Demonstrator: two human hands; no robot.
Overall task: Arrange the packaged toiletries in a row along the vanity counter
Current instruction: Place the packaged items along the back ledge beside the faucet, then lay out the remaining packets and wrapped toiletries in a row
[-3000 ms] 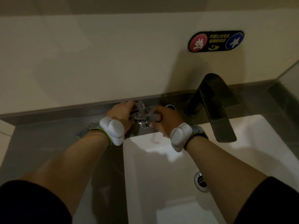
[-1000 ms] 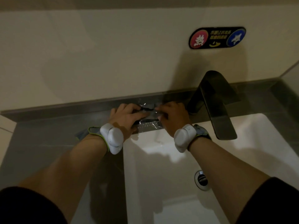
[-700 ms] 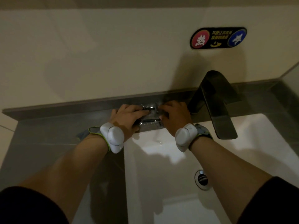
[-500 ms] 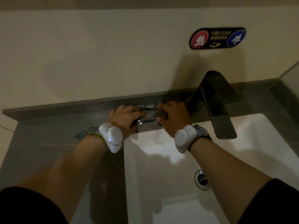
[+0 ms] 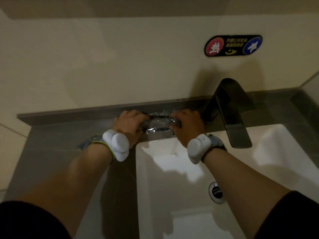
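Observation:
Clear plastic toiletry packets [image 5: 158, 124] with dark items inside lie flat on the grey vanity counter [image 5: 60, 142], behind the basin and close to the back ledge. My left hand [image 5: 129, 125] presses on their left ends, fingers closed over the wrapping. My right hand [image 5: 186, 125] holds their right ends the same way. The packets lie side by side between the two hands; how many there are I cannot tell. Each wrist carries a white band device.
A white rectangular sink [image 5: 198, 178] with a drain [image 5: 215, 190] sits right below the packets. A dark faucet [image 5: 229, 114] stands just right of my right hand. A hot/cold sticker [image 5: 233, 45] is on the cream wall. Grey counter stretches to the left.
The packets were a crumpled bunch lifted between both hands three seconds ago; now they lie flattened on the counter nearer the back ledge, with both hands at their ends.

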